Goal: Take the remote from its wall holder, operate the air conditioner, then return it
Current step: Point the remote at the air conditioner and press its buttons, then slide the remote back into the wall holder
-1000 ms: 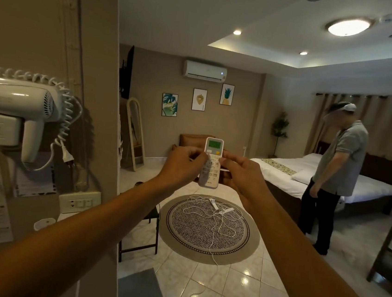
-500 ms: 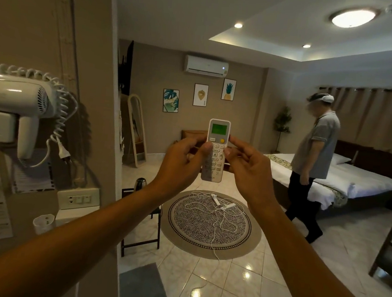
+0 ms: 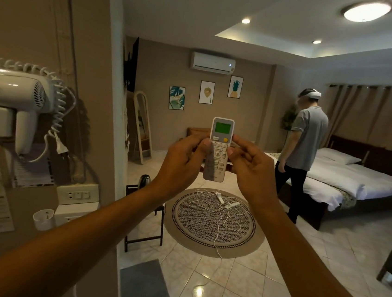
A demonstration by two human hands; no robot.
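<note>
I have both arms stretched out in front of me, and my left hand (image 3: 184,156) and right hand (image 3: 252,168) meet around the remote (image 3: 217,150), which I hold upright at chest height over the floor. The left fingers (image 3: 206,147) are curled shut on the remote's left edge, the thumb lying across its buttons. On the other side the right fingers (image 3: 232,151) are closed loosely on the right edge, thumb tip on the keypad; the rest of those fingers are bent behind the remote, and I cannot tell how tightly they press. The remote's green screen (image 3: 223,127) faces me, with a yellow button just below it.

To my left, on the near wall, a white hair dryer (image 3: 14,95) hangs in its mount with a coiled cord (image 3: 58,114), and below it sit a socket plate (image 3: 77,194) and a small white holder (image 3: 43,218), empty as far as I can see.

Beyond my hands a round rug (image 3: 213,222) lies on the tiled floor with white cables (image 3: 223,202) tangled on it. Further right stands a person in a grey shirt (image 3: 306,140) beside the bed (image 3: 356,179). High on the far wall is the air conditioner (image 3: 213,63), straight above the remote's top end in my view, with three framed pictures (image 3: 207,92) under it.
</note>
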